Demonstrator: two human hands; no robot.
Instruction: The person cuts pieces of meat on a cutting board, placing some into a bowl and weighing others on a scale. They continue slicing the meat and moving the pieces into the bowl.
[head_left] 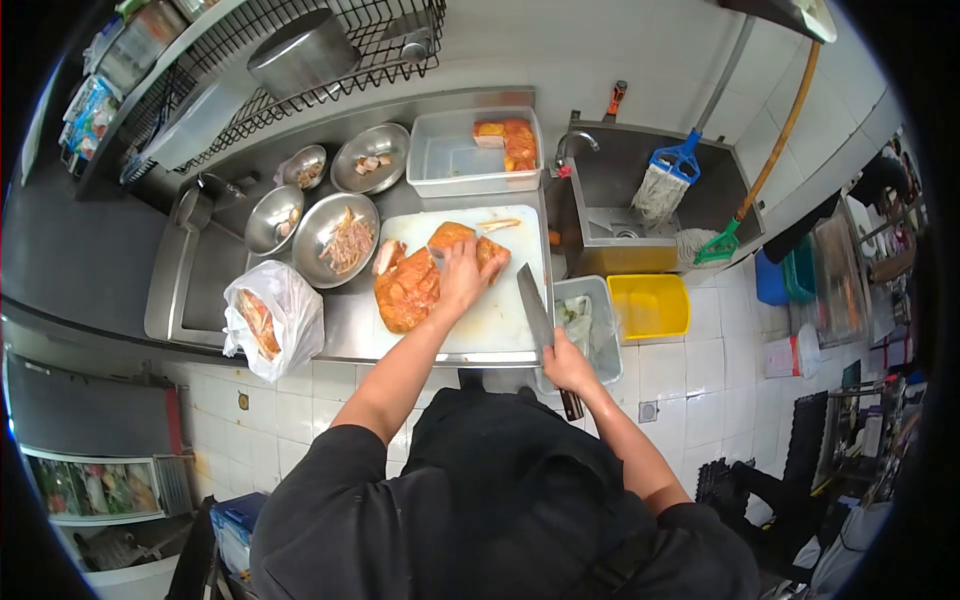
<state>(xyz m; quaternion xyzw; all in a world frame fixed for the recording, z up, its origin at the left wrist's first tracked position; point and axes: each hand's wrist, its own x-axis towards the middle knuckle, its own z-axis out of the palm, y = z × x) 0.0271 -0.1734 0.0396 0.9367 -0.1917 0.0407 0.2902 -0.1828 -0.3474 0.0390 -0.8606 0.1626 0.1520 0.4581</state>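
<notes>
My left hand [462, 277] presses down on orange marinated meat pieces [408, 291] lying on a white cutting board [500, 320]. More meat [450, 236] sits just beyond my fingers. My right hand [567, 366] grips the handle of a large cleaver [535, 312], whose blade points away from me over the board's right edge, off the meat.
A clear tub [450, 165] with meat pieces stands behind the board. Metal bowls [335, 238] with scraps sit to the left, next to a white plastic bag [275, 318]. A grey bin [597, 335], a yellow tub [650, 305], a sink [625, 200] and mops lie to the right.
</notes>
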